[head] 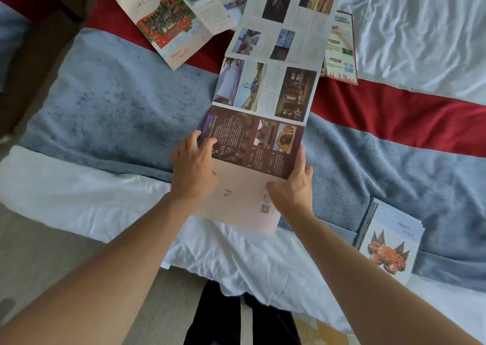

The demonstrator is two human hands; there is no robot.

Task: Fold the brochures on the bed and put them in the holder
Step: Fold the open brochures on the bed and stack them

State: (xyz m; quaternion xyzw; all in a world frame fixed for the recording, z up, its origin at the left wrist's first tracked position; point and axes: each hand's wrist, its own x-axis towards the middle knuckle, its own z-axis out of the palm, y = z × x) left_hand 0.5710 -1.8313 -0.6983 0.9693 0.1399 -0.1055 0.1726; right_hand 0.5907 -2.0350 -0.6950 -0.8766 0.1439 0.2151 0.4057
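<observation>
A long multi-panel brochure (265, 89) lies unfolded down the middle of the bed, running from the top edge to its pale pink end panel near me. My left hand (193, 168) rests flat on the left side of the dark brown panel and the pink panel. My right hand (293, 184) grips the brochure's right edge, thumb on the pink panel and fingers along the brown panel's edge. At the right, a clear holder (366, 222) lies on the bed with folded brochures (389, 244) in it, the top one showing an orange rock picture.
An unfolded brochure (181, 15) with a red building picture lies at the top left. A green and red leaflet (342, 52) lies partly under the long brochure's right side. The bed has white sheets (410, 26), a red runner (394, 110) and a blue blanket (118, 107).
</observation>
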